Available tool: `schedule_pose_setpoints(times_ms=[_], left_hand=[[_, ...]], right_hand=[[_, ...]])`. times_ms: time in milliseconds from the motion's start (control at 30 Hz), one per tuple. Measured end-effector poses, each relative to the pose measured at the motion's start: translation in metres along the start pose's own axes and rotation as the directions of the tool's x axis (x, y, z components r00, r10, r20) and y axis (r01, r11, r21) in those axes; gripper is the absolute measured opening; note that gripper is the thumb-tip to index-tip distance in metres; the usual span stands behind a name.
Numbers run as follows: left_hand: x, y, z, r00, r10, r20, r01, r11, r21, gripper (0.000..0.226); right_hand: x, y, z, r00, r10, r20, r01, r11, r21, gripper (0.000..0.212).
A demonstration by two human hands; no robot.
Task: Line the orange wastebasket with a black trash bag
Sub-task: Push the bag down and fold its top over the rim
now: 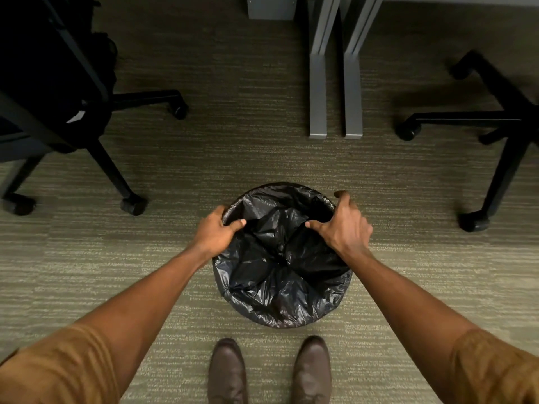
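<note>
The wastebasket [233, 212] stood on the carpet [233, 112] just beyond the person's two brown shoes [227, 371], roughly in the middle of the scene, with office chair bases [128, 182] well apart to the left and right and grey desk legs [318, 91] farther off. None of its orange showed: the black trash bag [280, 275] was already pushed down inside and its mouth folded over the rim, so the near outer wall was draped in crinkled plastic. Only a thin dark edge of rim appeared at the far left.

The left hand [214, 231] sat on the left side of the rim, fingers curled over the outside and thumb hooked inside, pinching the bag's edge against the rim. The right hand [344, 225] rested on the right side, fingers spread and bent over the rim, thumb reaching in toward the bag; it seemed to press the plastic down, though whether it truly gripped any film could not be told.

The step in hand looked like the last one, seating and evening out the cuff around the rim. The far edge appeared thinner in overlap than the near side. The next move would likely call for drawing the film outward and down along the far rim, gently enough not to tear it, and perhaps pressing the slack, bunched middle toward the bottom.
</note>
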State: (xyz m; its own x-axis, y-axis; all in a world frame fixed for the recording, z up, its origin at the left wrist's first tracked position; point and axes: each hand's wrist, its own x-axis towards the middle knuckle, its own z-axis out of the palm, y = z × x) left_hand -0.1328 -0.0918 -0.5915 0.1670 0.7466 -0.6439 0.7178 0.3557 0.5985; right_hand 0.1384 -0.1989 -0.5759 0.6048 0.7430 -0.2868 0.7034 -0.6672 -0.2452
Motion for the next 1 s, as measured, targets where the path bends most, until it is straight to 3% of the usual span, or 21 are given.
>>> schedule_pose_setpoints(times_ms=[67, 133, 267, 400, 600, 700, 800, 900, 1000], left_hand=[[-0.011, -0.003, 0.002, 0.990, 0.070, -0.121, -0.062, 0.996, 0.068, 0.075], [-0.023, -0.006, 0.006, 0.955, 0.137, -0.265, -0.098, 0.983, 0.153, 0.077], [-0.057, -0.006, 0.025, 0.893, 0.030, -0.450, 0.059, 0.981, 0.184, 0.069], [-0.080, -0.012, 0.042, 0.896, -0.143, -0.420, 0.161, 0.987, 0.009, 0.064], [-0.087, -0.027, 0.050, 0.930, -0.102, -0.353, 0.092, 0.995, -0.046, 0.031], [-0.086, -0.032, 0.052, 0.949, -0.101, -0.299, 0.059, 0.988, -0.146, 0.038], [-0.087, -0.035, 0.048, 0.952, -0.142, -0.272, 0.066, 0.960, -0.273, 0.040], [-0.098, -0.033, 0.044, 0.924, -0.129, -0.360, 0.020, 0.956, -0.291, 0.058], [-0.114, -0.034, 0.052, 0.866, -0.213, -0.451, 0.106, 0.962, -0.251, 0.079]], right_hand=[[-0.012, 0.004, -0.005, 0.997, 0.007, -0.071, -0.005, 1.000, 0.022, 0.100], [-0.027, 0.012, -0.007, 0.991, 0.019, -0.130, -0.012, 0.998, 0.061, 0.093], [-0.061, 0.025, -0.002, 0.978, 0.152, -0.143, -0.124, 0.973, 0.193, 0.074], [-0.075, 0.028, 0.012, 0.961, 0.272, -0.043, -0.254, 0.936, 0.244, 0.054], [-0.075, 0.030, 0.027, 0.950, 0.311, -0.008, -0.298, 0.918, 0.260, 0.042], [-0.073, 0.034, 0.029, 0.949, 0.315, 0.011, -0.307, 0.917, 0.255, 0.047], [-0.074, 0.034, 0.025, 0.951, 0.310, 0.011, -0.299, 0.905, 0.303, 0.067], [-0.084, 0.030, 0.017, 0.933, 0.359, -0.041, -0.315, 0.865, 0.391, 0.093], [-0.106, 0.026, 0.013, 0.903, 0.427, -0.055, -0.358, 0.815, 0.455, 0.100]])
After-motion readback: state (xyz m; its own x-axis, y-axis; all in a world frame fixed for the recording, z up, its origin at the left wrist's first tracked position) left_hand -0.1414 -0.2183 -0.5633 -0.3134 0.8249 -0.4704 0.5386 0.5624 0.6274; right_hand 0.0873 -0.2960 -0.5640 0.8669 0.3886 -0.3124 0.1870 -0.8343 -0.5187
